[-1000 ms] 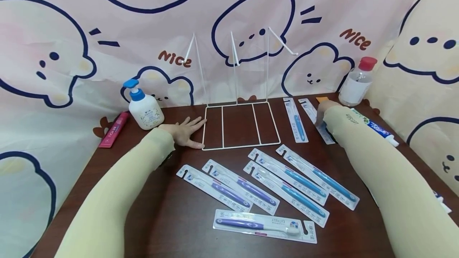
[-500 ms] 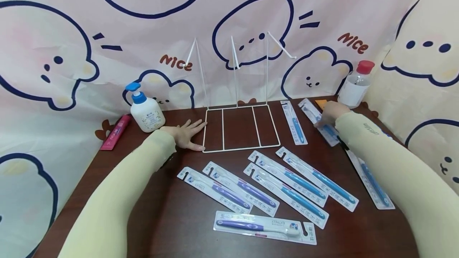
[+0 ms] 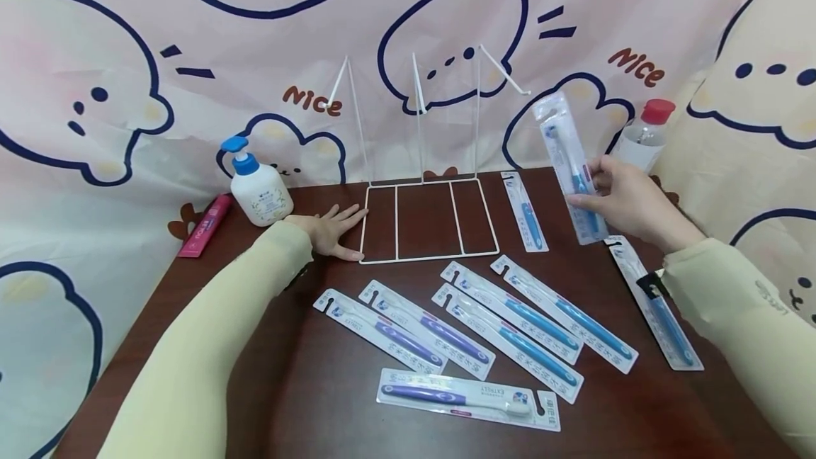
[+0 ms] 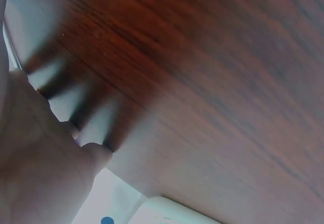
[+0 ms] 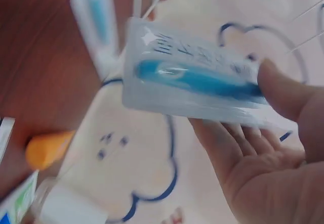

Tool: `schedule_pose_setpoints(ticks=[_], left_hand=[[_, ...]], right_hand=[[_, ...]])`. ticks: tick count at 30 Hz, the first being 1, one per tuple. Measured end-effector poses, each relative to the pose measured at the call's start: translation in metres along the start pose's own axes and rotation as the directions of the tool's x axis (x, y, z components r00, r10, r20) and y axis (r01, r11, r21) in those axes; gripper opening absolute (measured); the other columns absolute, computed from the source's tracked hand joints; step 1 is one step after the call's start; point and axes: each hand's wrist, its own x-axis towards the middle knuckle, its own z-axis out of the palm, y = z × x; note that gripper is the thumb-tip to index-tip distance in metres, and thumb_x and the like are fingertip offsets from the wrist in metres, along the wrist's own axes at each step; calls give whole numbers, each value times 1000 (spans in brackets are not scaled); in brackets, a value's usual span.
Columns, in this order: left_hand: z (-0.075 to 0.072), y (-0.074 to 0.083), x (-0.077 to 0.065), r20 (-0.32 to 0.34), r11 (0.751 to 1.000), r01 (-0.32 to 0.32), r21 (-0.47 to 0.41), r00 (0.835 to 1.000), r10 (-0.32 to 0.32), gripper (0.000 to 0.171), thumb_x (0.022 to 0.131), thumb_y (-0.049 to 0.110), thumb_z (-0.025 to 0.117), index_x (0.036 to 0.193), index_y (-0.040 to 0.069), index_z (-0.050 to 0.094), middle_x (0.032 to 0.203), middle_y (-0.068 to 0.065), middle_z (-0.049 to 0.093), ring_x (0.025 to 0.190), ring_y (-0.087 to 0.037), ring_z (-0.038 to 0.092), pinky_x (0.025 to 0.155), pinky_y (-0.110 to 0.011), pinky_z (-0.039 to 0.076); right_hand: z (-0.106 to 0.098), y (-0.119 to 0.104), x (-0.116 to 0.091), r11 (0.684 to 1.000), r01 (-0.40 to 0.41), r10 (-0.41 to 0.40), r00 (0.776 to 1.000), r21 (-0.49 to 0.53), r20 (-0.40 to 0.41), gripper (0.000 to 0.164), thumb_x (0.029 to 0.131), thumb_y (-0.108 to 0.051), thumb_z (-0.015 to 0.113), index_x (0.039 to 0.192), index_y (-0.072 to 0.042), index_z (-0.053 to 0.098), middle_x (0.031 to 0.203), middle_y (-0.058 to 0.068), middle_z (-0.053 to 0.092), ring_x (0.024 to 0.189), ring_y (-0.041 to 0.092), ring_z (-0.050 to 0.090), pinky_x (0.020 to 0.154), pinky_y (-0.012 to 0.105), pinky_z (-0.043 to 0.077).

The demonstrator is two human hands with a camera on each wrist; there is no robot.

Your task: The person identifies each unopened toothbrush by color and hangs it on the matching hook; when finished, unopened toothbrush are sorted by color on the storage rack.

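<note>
My right hand [image 3: 627,197] pinches a packaged blue toothbrush [image 3: 567,161] between thumb and fingers, holding it tilted above the back right of the table. In the right wrist view the blue handle end of this toothbrush pack [image 5: 197,82] points away from the thumb. My left hand [image 3: 328,232] lies spread on the table, its fingertips at the left side of the white wire rack [image 3: 428,257]. The rack has upright rods with hooks at the top, and nothing hangs on them. In the left wrist view, part of the left hand [image 4: 45,153] is seen over the wood.
Several packaged toothbrushes lie in front of the rack, including a purple one [image 3: 468,399] nearest me. Blue ones lie right of the rack [image 3: 525,214] and under the right forearm [image 3: 656,310]. A pump bottle [image 3: 261,193], pink tube [image 3: 205,227] and red-capped bottle [image 3: 644,137] stand or lie behind.
My right hand has lifted the packaged blue toothbrush off the back right of the table, raising and tilting it up. The left hand has stayed beside the rack.
</note>
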Motion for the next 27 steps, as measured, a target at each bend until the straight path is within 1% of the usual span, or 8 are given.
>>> schedule_pose_setpoints(ticks=[2, 6, 9, 12, 17, 19, 23, 27], left_hand=[[-1, 0, 1, 6, 1000, 1, 3, 1000, -1, 108, 71, 76, 50, 147, 27, -9, 153, -3, -13, 136, -38, -10, 102, -62, 9], [-2, 1, 2, 24, 1000, 9, 5, 1000, -9, 108, 71, 76, 50, 147, 28, -10, 153, -2, -14, 136, -37, -10, 102, -61, 9], [-2, 1, 3, 36, 1000, 23, 5, 999, -23, 108, 71, 76, 49, 147, 28, -11, 152, -1, -16, 136, -37, -11, 102, -61, 8], [-2, 1, 2, 39, 999, 34, 6, 999, -34, 108, 71, 75, 50, 147, 28, -11, 152, -1, -15, 136, -37, -12, 102, -61, 8], [0, 0, 8, 47, 997, 67, 31, 997, -68, 108, 66, 82, 44, 144, 36, -15, 151, 6, -18, 137, -30, -14, 105, -56, 8], [1, -1, 9, 49, 996, 77, 39, 996, -79, 109, 64, 84, 42, 144, 37, -16, 151, 7, -18, 137, -29, -14, 106, -55, 8], [-1, 1, 5, 50, 996, 78, 40, 996, -80, 109, 65, 83, 42, 145, 34, -14, 152, 3, -17, 137, -31, -12, 105, -57, 8], [-2, 2, 3, 45, 998, 60, 37, 997, -62, 109, 68, 80, 44, 146, 30, -13, 152, 0, -16, 137, -34, -11, 104, -59, 8]], right_hand=[[3, -12, -7, 999, 37, -36, 998, 26, -43, 62, 84, -37, 64, 129, -3, 36, 126, 27, 46, 99, 47, 53, 70, 60, 44], [10, -34, -14, 992, 114, -108, 989, 56, -106, 57, 86, -29, 64, 129, -2, 37, 125, 25, 46, 103, 46, 52, 73, 60, 44], [15, -48, -15, 986, 153, -144, 982, 71, -120, 53, 86, -24, 65, 126, -2, 39, 123, 24, 48, 104, 45, 52, 73, 59, 44], [20, -57, -12, 985, 157, -147, 982, 77, -121, 52, 85, -23, 66, 125, -2, 39, 121, 24, 50, 102, 45, 54, 71, 58, 45], [26, -59, -7, 985, 143, -131, 984, 94, -117, 51, 86, -26, 64, 125, -3, 38, 120, 25, 52, 100, 44, 56, 69, 57, 46], [27, -58, -3, 985, 137, -126, 986, 101, -112, 51, 86, -27, 63, 125, -4, 38, 120, 25, 53, 99, 44, 57, 69, 57, 46], [31, -55, 8, 983, 123, -112, 990, 135, -91, 52, 87, -29, 63, 124, -3, 38, 118, 25, 54, 99, 43, 58, 69, 56, 47], [37, -53, 28, 980, 104, -96, 994, 171, -58, 53, 88, -32, 61, 126, -4, 37, 121, 23, 53, 101, 39, 57, 71, 56, 47]])
